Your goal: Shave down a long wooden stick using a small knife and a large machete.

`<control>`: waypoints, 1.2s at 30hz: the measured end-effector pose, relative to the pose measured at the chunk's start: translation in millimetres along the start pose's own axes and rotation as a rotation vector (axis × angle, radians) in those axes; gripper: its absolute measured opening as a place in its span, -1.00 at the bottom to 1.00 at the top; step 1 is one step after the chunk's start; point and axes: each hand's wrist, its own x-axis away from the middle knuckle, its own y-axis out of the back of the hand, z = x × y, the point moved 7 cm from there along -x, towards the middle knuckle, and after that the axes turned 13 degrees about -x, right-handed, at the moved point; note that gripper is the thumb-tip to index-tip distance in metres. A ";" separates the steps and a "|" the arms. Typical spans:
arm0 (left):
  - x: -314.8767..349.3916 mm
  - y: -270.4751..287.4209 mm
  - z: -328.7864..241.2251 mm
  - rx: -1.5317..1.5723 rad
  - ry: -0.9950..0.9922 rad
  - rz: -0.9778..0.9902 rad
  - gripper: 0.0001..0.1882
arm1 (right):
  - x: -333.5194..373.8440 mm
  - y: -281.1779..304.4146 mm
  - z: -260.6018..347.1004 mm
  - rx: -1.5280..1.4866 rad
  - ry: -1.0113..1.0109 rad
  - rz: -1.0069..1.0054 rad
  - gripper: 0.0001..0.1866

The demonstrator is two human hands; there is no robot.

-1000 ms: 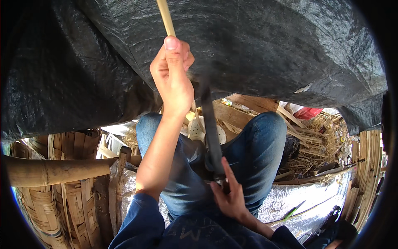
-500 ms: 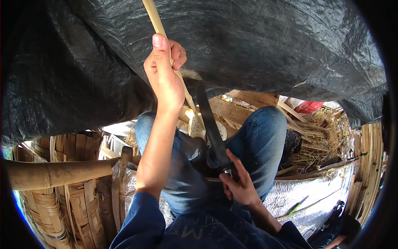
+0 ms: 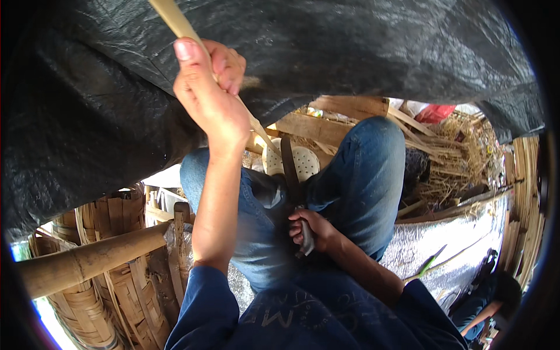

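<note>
One pale, flat bamboo strip (image 3: 175,23) clamped in left hand (image 3: 210,96); dark knife (image 3: 290,169) gripped tight by right hand (image 3: 312,228).

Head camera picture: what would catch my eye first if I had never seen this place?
First the raised left hand, upper middle, fingers wrapped around a long pale bamboo strip that slants up to the top edge. Below it, between the blue-jeaned knees, the right hand grips a dark-bladed knife pointing upward. A wide black plastic sheet fills the top, with woven bamboo baskets at lower left.
</note>
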 end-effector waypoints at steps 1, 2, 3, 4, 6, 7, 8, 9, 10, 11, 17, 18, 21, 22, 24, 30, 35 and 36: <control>-1.4 2.3 0.1 0.015 -0.011 -0.021 -0.45 | -4.4 -3.1 -3.3 -0.018 -0.030 0.002 -0.89; -2.4 4.9 0.8 -0.006 -0.010 -0.035 -0.45 | -5.0 -3.0 1.3 0.008 0.023 -0.026 -0.87; -3.0 5.3 2.1 -0.007 0.002 -0.027 -0.45 | -3.7 -5.0 2.4 -0.005 0.022 -0.031 -0.87; -4.5 7.8 2.0 -0.013 -0.009 -0.049 -0.45 | 0.9 -8.7 8.8 0.034 0.080 -0.100 -0.87; -5.4 11.5 0.4 -0.041 -0.034 -0.048 -0.45 | 3.2 -4.2 11.1 0.068 0.136 -0.174 -0.87; -5.5 11.1 0.6 -0.040 -0.034 -0.048 -0.45 | 0.7 -6.1 8.7 0.042 0.109 -0.085 -0.84; -5.6 10.6 1.2 -0.028 -0.026 -0.052 -0.45 | -0.4 -8.6 6.3 0.017 0.081 0.003 -0.81; -5.8 10.2 1.5 -0.016 -0.020 -0.057 -0.45 | 0.7 -4.6 5.2 0.021 0.081 0.003 -0.81; -4.3 7.9 1.3 -0.014 -0.003 -0.054 -0.46 | 4.3 -11.2 -0.6 -0.030 0.000 0.083 -0.84; -3.9 11.6 2.7 -0.015 -0.007 -0.059 -0.46 | 7.3 -20.2 -5.1 -0.080 -0.082 0.163 -0.84; -4.1 14.4 -0.9 0.047 -0.051 -0.059 -0.44 | 61.4 -75.8 -17.5 0.160 0.009 0.286 -0.70; -1.5 14.6 -0.3 0.052 -0.057 -0.037 -0.44 | 54.9 -74.6 -20.9 0.158 0.048 0.239 -0.89; -2.7 10.6 -1.3 0.074 -0.058 -0.061 -0.44 | 15.4 -34.6 -25.8 0.112 -0.024 0.081 -0.79; -1.6 9.4 -0.3 0.019 -0.046 -0.035 -0.46 | 11.4 -30.0 -20.7 0.119 -0.034 0.051 -0.61; -1.2 6.7 0.5 -0.017 -0.026 -0.003 -0.47 | 13.7 -27.0 -22.1 0.140 -0.029 0.078 -0.63; -8.2 19.7 2.9 0.018 -0.030 -0.080 -0.46 | 72.1 -106.6 -30.8 0.230 0.085 0.220 -0.76; -9.3 23.6 8.8 0.039 0.023 -0.105 -0.45 | 27.8 -60.5 -23.8 0.210 0.031 0.210 -0.74; -7.8 19.3 5.7 0.038 -0.004 -0.063 -0.45 | 22.7 -50.2 -21.0 0.121 0.015 0.125 -0.73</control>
